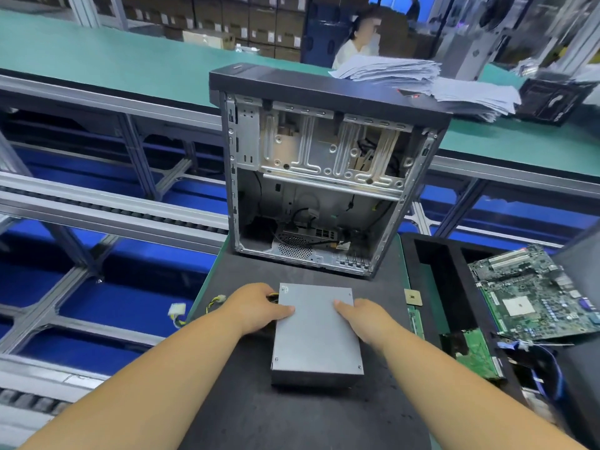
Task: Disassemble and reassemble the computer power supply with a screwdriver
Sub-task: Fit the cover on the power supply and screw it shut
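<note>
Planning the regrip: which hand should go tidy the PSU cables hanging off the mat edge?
Left. The left hand grips the grey metal power supply box on the side where the yellow-black cables with white connectors trail; the right hand is on the opposite side.

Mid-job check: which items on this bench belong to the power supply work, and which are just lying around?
Job:
power supply, gripped by left hand and right hand
its cable connectors
open computer case

Lying about:
motherboard
green circuit card
paper stack
No screwdriver is in view.
</note>
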`<state>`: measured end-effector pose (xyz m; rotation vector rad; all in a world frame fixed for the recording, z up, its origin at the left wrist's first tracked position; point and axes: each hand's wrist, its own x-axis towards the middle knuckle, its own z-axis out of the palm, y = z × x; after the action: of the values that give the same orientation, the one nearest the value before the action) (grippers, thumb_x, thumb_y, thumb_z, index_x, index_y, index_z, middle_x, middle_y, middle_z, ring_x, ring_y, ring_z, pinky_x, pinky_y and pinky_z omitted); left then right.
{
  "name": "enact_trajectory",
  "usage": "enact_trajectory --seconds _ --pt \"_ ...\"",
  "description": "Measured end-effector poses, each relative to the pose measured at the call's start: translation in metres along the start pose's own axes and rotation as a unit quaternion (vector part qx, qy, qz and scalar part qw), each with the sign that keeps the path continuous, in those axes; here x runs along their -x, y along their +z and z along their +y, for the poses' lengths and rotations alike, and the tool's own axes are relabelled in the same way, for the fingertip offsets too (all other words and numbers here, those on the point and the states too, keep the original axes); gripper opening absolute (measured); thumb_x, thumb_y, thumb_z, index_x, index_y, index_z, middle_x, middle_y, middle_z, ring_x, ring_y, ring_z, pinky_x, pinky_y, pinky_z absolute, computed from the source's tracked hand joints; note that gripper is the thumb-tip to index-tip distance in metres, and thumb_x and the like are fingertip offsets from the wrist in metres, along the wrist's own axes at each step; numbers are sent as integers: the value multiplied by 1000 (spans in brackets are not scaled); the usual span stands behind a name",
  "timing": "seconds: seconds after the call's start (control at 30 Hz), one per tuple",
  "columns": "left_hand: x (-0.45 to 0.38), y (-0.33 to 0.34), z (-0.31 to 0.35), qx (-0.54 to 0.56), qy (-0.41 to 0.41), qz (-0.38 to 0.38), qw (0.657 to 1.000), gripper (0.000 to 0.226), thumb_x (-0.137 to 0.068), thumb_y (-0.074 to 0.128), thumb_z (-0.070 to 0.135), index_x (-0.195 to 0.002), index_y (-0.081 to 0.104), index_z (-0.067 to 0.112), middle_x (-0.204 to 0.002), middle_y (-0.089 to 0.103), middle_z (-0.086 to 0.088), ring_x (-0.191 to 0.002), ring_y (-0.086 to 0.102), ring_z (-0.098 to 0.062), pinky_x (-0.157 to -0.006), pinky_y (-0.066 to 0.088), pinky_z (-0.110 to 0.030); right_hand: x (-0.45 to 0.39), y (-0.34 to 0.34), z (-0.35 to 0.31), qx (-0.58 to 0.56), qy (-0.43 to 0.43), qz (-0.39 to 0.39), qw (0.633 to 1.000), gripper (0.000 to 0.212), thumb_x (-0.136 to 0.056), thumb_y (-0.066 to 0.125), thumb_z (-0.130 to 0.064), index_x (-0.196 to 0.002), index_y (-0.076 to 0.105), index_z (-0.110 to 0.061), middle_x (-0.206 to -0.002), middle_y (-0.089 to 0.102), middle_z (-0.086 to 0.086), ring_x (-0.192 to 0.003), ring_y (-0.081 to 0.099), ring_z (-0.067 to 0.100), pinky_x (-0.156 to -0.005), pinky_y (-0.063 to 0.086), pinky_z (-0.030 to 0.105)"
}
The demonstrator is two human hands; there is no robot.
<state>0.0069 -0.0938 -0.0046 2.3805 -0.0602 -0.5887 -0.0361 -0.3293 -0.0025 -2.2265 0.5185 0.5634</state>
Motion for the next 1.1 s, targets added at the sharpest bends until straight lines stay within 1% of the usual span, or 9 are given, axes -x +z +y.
enact_trajectory --seconds 0.1,0.23,0.37,0.5,0.63,0.8,0.93,1.03,1.1 --pt "8 3 2 19 8 19 1000 37 -75 74 52 -100 69 25 -95 70 9 -89 64 -11 -81 51 -29 0 -1 3 -40 -17 24 999 35 -94 55 -50 -98 62 -17 -101 66 1 -92 63 22 -81 51 34" --pt "19 5 10 37 47 69 996 30 -72 78 45 -95 68 28 -89 69 12 -85 64 -7 -82 53 -31 13 -13 4 -17 -49 82 995 35 -93 58 -48 -72 41 -27 -77 50 -9 -69 48 13 -57 33 25" --pt "32 8 27 61 85 131 986 33 -72 78 39 -102 65 38 -89 69 20 -81 63 5 -72 49 -21 27 -28 3 -37 -112 149 982 19 -92 63 -42 -98 58 -25 -100 65 -6 -83 58 11 -61 41 24" --pt "44 16 37 89 111 156 978 30 -79 74 31 -99 57 47 -91 68 24 -82 63 7 -72 48 -22 37 -40 9 -70 -146 165 973 46 -88 70 -31 -131 55 -23 -129 58 -6 -109 60 15 -90 52 38" --pt "53 21 36 62 119 156 979 25 -82 70 40 -102 55 39 -93 69 21 -88 64 -4 -73 49 -25 48 -44 18 -106 -158 146 971 45 -78 81 -24 -112 55 -37 -118 59 -18 -82 62 -6 -73 49 24" --pt "61 15 48 86 72 133 985 39 -81 51 72 -86 54 33 -80 68 13 -78 62 -5 -64 45 -28 57 -49 21 -70 -136 128 980 52 -66 88 -22 -101 52 -36 -109 61 -16 -92 65 9 -76 55 31" --pt "54 15 54 94 6 136 986 34 -87 55 60 -83 57 26 -78 65 4 -67 59 -18 -63 48 -32 63 -51 22 -45 -121 85 988 48 -67 84 -24 -97 47 -32 -102 60 -15 -86 64 10 -63 51 28" --pt "51 22 55 123 -21 121 985 30 -86 60 55 -87 55 25 -85 66 2 -72 58 -17 -61 42 -29 63 -53 23 -170 -90 44 980 36 -77 75 -28 -103 52 -20 -104 62 1 -90 63 15 -83 59 43" --pt "50 28 55 199 -35 118 972 27 -87 65 49 -92 56 24 -93 65 -1 -74 56 -16 -61 39 -29 63 -54 22 -217 -69 41 973 38 -80 70 -41 -105 55 -17 -110 62 8 -97 65 19 -85 59 44"
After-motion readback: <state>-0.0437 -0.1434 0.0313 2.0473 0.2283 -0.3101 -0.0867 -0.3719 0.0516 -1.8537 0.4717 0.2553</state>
